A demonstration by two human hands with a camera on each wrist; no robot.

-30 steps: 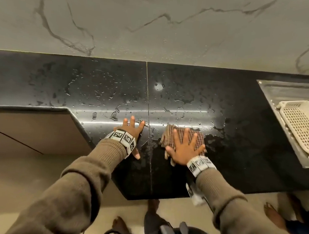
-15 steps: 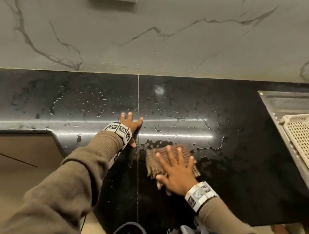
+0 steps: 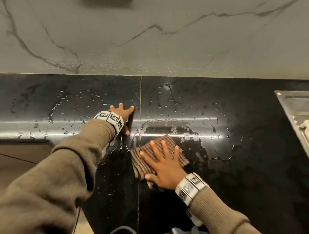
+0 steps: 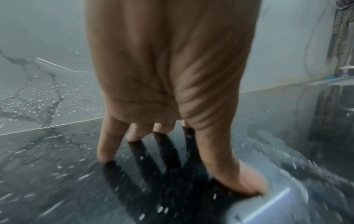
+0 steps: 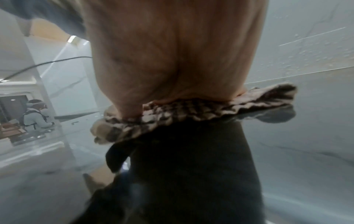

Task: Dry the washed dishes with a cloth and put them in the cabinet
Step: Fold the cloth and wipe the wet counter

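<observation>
Head view, lower centre: your right hand (image 3: 164, 166) lies flat with fingers spread on the cloth (image 3: 162, 149); your left hand (image 3: 123, 116), also flat and empty, braces the wet counter (image 3: 249, 163). Sweep toward the puddle at right with even pressure.

My desk (image 3: 247, 182) is a glossy black stone slab with a thin seam running front to back near its middle. Water drops and streaks lie across its back half. A folded brown checked cloth (image 3: 173, 149) lies flat just right of the seam, under my right hand (image 3: 164, 166). My left hand (image 3: 122, 116) rests flat left of the seam. A steel drainboard (image 3: 298, 108) sits at the right edge.
</observation>
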